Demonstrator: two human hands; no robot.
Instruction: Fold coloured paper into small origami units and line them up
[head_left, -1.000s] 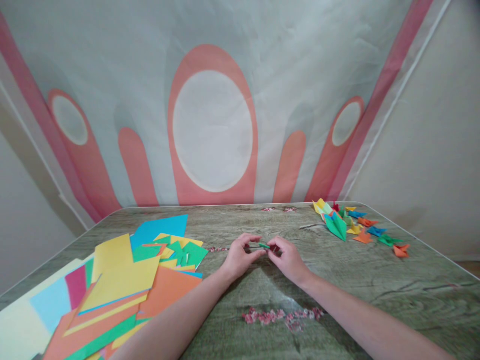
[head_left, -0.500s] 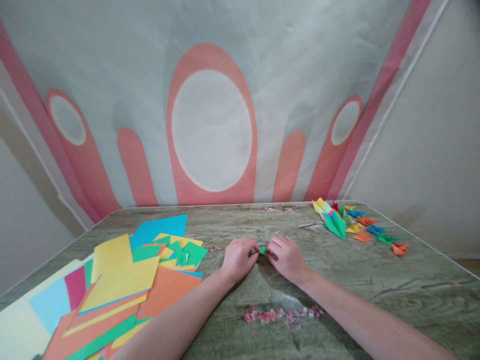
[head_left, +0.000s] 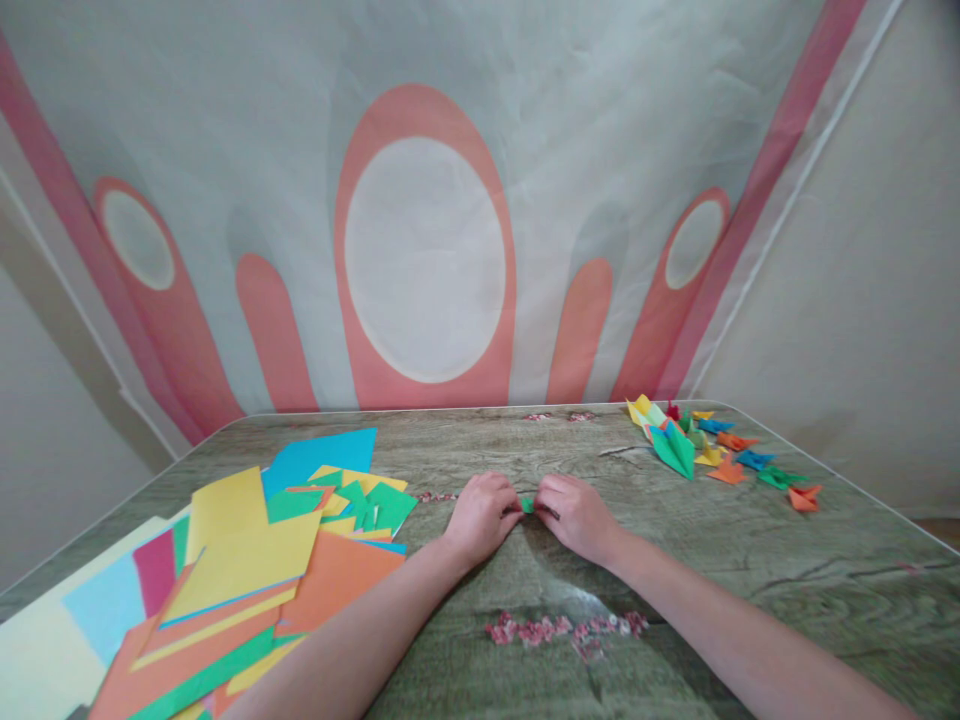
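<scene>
Both hands meet at the middle of the table (head_left: pixel 750 560). My left hand (head_left: pixel 481 515) and my right hand (head_left: pixel 574 513) are curled, fingertips pinched on a small folded green paper piece (head_left: pixel 528 505) held low against the tabletop. Only a sliver of the green piece shows between the fingers; the rest is hidden by them. The forearms run back toward the near edge.
A loose pile of coloured paper sheets (head_left: pixel 240 570) covers the table's left side. Several small folded paper figures (head_left: pixel 712 450) lie at the far right corner. A strip of pink printed flowers (head_left: pixel 562 630) is on the tabletop between my forearms. A patterned backdrop hangs behind.
The fingers of both hands have closed in and lowered onto the green piece, which showed more openly a second ago. The hands have barely shifted place.
</scene>
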